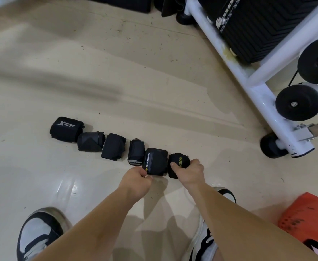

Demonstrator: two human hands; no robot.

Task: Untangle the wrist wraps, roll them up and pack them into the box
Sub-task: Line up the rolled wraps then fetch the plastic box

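We log six rolled wraps (113, 146) in a row on floor (116, 72). R hand (191, 171) grips end roll (178, 161), its yellow lettering partly covered; L hand (137, 178) pinches neighbouring roll (155, 163) at near corner. Orange box (308, 219) cut off bottom-right.

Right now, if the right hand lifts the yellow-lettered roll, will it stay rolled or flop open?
Probably stays rolled: the yellow-lettered roll looks tightly wound, the right hand curled round it. Likely soft, light fabric. Might roll on the glossy floor.
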